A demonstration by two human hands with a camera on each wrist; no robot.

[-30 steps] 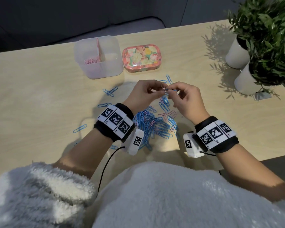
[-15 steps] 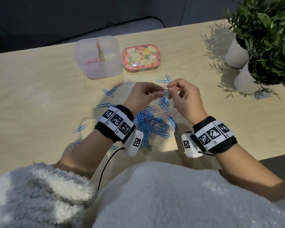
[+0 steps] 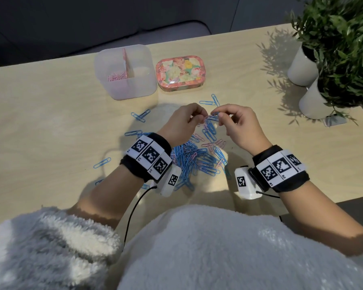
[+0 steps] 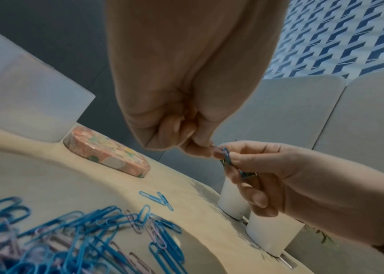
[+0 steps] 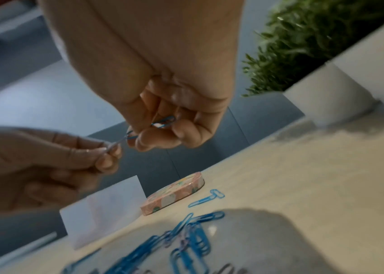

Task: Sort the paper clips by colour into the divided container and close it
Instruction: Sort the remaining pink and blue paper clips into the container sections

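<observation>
Both hands raised above the clip pile [image 3: 194, 162] on the surface [image 3: 50, 122]: left hand [image 3: 181, 122] pinches a pink clip [image 5: 115, 144], right hand [image 3: 242, 127] pinches a linked blue clip [image 5: 164, 121], w/ divided container [image 3: 125, 73] open at back.

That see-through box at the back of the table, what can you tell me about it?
The translucent frosted plastic container is squarish with rounded corners and stands upright and open, no lid on it. Thin inner walls split it into compartments; the back left one holds a small heap of pink paper clips, while the others look empty. It sits on the pale wooden table, just left of the floral tin. Neither hand touches it.
</observation>
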